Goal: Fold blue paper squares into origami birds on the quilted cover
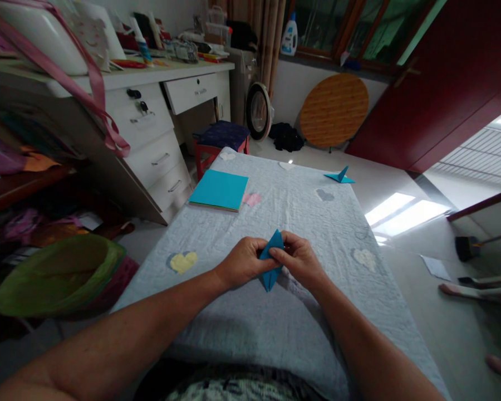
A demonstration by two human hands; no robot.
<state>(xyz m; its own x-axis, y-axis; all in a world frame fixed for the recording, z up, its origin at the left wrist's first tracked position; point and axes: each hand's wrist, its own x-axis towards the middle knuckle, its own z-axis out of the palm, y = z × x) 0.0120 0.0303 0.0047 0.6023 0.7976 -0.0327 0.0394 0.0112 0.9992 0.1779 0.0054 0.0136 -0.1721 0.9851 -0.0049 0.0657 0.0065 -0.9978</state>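
Observation:
A folded blue origami paper (271, 253), shaped like a narrow diamond, is held up over the near part of the table. My left hand (244, 257) pinches its left side, fingers partly behind it. From the right, my right hand (298, 256) presses its thumb on the front face, with its other fingers behind the paper. A slit runs down the paper's lower point. Farther off on the left lies a stack of square paper (219, 190), blue sheet on top. At the far right corner sits a finished-looking blue folded paper figure (340, 176) with an upright point.
A pale cloth with heart patches covers the table (292, 217). Left of it stand a green-lined bin (58, 273) and a white desk (150, 150) with drawers. A red stool (221, 139) is beyond the table's far left corner.

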